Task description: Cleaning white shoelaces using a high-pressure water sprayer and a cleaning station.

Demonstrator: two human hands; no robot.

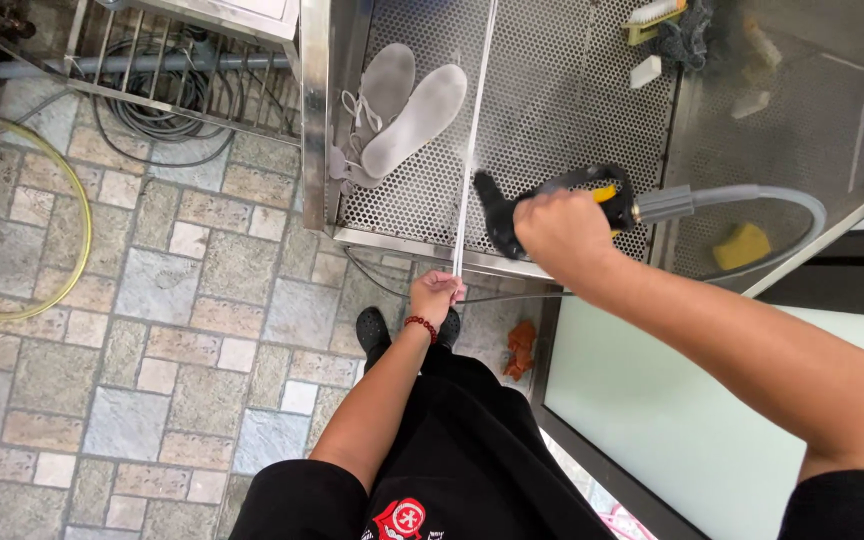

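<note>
Nearest us, our left hand (436, 293) pinches the near end of a white shoelace (474, 140), pulled taut so it runs away over the perforated steel tray (572, 90). Just beyond, our right hand (564, 232) is clamped around the black and yellow spray gun (552, 205), its grey hose (752, 200) curving off right. To do this well, we judge the lace should stay tight and the nozzle close, pointed down into the tray. Farther left on the tray lie two grey shoes (392, 110), soles up. At the far right sit a brush (655, 17) and a yellow sponge (742, 245). Stone floor tiles (152, 300) spread left, with a yellow hose (77, 250) looped on them.
</note>
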